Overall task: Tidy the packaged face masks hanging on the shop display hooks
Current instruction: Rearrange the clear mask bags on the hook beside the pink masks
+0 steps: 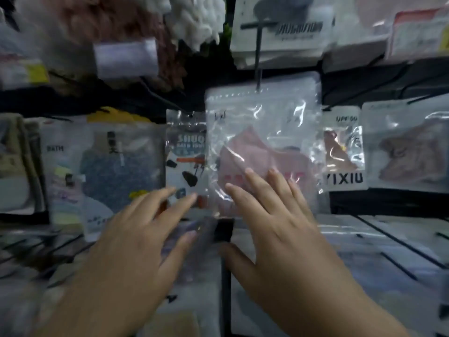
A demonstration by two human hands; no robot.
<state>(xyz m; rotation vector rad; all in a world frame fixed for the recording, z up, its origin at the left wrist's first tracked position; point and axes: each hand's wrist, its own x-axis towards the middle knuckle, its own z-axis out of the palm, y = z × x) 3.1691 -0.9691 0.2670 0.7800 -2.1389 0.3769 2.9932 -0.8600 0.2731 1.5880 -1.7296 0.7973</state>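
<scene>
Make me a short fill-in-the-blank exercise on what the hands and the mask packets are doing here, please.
1. The mask inside the clear packet that hangs on the hook is ____ in colour.
2. The right hand lies on that packet with its fingers ____.
3. The left hand holds ____.
4. The packet to the right bears the letters UPF at its ____.

Missing words: pink; straight; nothing; top

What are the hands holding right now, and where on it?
Nothing is gripped. The right hand lies with straight fingers over the lower front of the clear pink mask packet on its hook. The left hand is open beside it.
</scene>
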